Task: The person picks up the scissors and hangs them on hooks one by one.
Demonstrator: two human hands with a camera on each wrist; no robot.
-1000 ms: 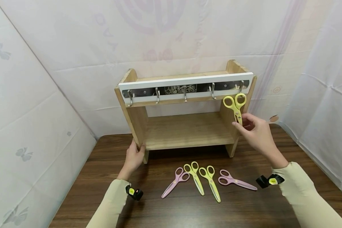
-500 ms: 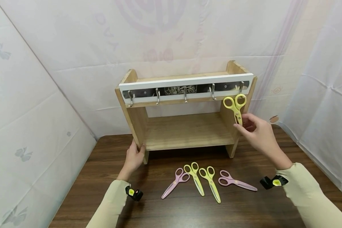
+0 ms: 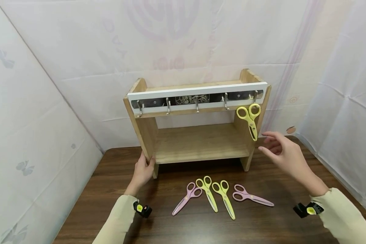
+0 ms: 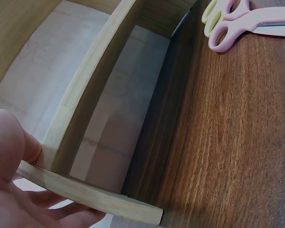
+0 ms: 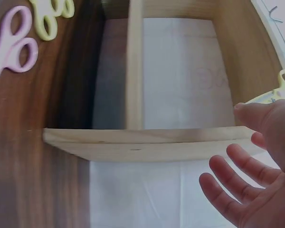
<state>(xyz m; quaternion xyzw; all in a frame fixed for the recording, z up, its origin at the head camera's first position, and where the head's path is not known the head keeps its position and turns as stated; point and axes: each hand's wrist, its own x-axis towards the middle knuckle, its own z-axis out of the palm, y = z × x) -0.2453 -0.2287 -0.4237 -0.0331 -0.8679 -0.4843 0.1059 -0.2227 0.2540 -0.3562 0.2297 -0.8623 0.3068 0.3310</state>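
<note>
A pair of yellow scissors [image 3: 250, 121] hangs blades down at the rightmost hook [image 3: 255, 96] of the rack on the wooden shelf [image 3: 201, 144]. Just right of its blades is my right hand [image 3: 288, 156], apart from it, with thumb and fingers spread and nothing between them. My left hand [image 3: 142, 172] grips the lower front edge of the shelf's left side panel [image 4: 92, 194], thumb inside and fingers outside. On the table before the shelf lie two pink scissors, the left one [image 3: 186, 199] and the right one [image 3: 252, 196], with two yellow scissors [image 3: 224, 199] between them.
A white hook rail [image 3: 198, 89] runs across the shelf's upper front, with several metal hooks along it. The dark wooden table [image 3: 158, 223] is bounded by pale cloth [image 3: 79, 51] behind and at both sides.
My right hand has let go of the yellow scissors and drawn back to the right and down. The scissors stay hanging at the hook. My left hand keeps its hold on the shelf.
</note>
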